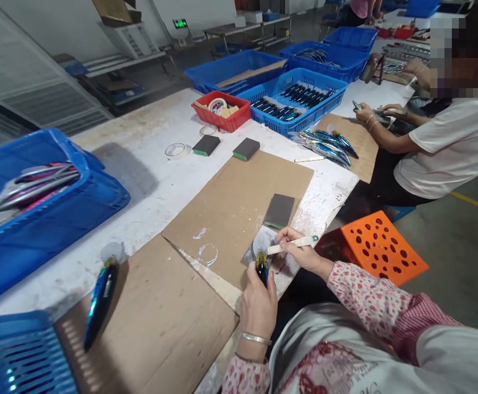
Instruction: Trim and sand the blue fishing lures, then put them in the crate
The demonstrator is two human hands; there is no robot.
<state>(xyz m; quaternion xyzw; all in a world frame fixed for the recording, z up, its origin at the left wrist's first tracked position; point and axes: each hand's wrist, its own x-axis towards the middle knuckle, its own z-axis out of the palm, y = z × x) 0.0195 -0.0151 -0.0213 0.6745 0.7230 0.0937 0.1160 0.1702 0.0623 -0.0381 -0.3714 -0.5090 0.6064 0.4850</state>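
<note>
My left hand (pixel 258 303) is closed around a dark blue fishing lure (pixel 261 266), held upright at the table's near edge. My right hand (pixel 300 253) pinches a pale flat stick tool (pixel 294 244) whose tip touches the lure's top. Just behind them lies a grey sanding block (pixel 280 210) on a brown cardboard sheet (pixel 234 202). Another blue lure (pixel 100 298) lies on a second cardboard sheet (pixel 156 323) to the left.
A blue crate (pixel 58 219) with pink and silver lures stands at left, another blue basket (pixel 21 355) at the near corner. Further back are two sanding blocks (pixel 247 148), tape rolls (pixel 176 149), a red tray (pixel 221 116) and blue baskets (pixel 300 101). A seated co-worker (pixel 439 148) works at right; an orange stool (pixel 380 246) stands beside me.
</note>
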